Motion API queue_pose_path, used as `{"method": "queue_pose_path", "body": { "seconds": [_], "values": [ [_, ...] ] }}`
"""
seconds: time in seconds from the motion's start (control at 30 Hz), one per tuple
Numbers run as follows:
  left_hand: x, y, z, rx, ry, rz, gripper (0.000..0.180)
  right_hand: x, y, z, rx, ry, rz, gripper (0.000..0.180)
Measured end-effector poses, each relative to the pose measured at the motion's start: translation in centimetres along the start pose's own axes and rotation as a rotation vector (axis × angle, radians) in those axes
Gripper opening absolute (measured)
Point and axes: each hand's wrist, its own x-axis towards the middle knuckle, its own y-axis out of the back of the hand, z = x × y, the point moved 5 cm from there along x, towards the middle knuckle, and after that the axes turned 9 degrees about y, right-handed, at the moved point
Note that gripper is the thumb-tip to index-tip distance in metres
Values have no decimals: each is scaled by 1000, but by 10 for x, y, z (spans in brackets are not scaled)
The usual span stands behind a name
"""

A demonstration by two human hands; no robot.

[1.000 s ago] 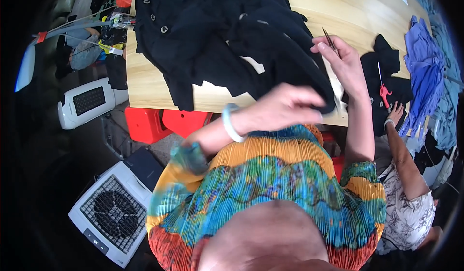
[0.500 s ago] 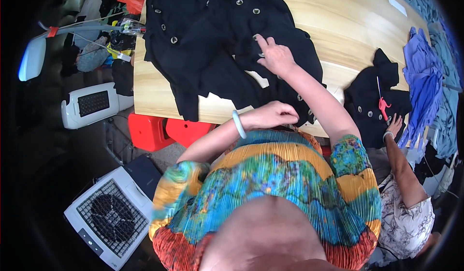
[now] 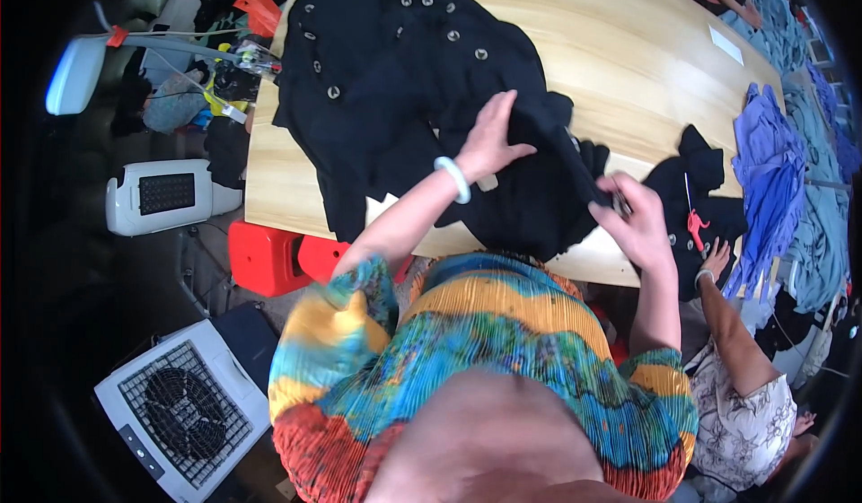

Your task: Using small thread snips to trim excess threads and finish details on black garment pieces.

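A black garment (image 3: pixel 382 99) with rows of round, shiny buttons or eyelets lies spread over the table in front of me. My left hand (image 3: pixel 490 140), with a pale bangle at its wrist, rests over the middle of the garment, fingers stretched and thumb apart. On the garment's right side, my right hand (image 3: pixel 636 220) pinches a raised edge of the black cloth between thumb and fingers. That edge stands up as a fold between my two hands. Part of the cloth under my left hand is hidden.
The wooden table (image 3: pixel 620 45) carries a second black garment (image 3: pixel 660 184) at right with a red-handled tool (image 3: pixel 696 225) on it; a co-worker's hand (image 3: pixel 716 261) touches it. Blue-purple cloth (image 3: pixel 768 180) hangs beyond. Red stools (image 3: pixel 265 256) and a fan unit (image 3: pixel 184 404) stand at left.
My right hand has moved right and nearer, lifting the garment's right edge. My left hand has gone from near my waist forward onto the cloth, and its fingers have spread.
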Motion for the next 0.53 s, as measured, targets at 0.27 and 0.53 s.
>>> {"method": "queue_pose_path", "body": {
  "seconds": [0.27,0.53],
  "values": [
    [6,-36,6,-145,-266,-194,29,-70,90,-52,478,411,344,30],
    [-11,31,41,-422,33,-316,30,-102,124,-42,777,379,570,32]
  ]
}}
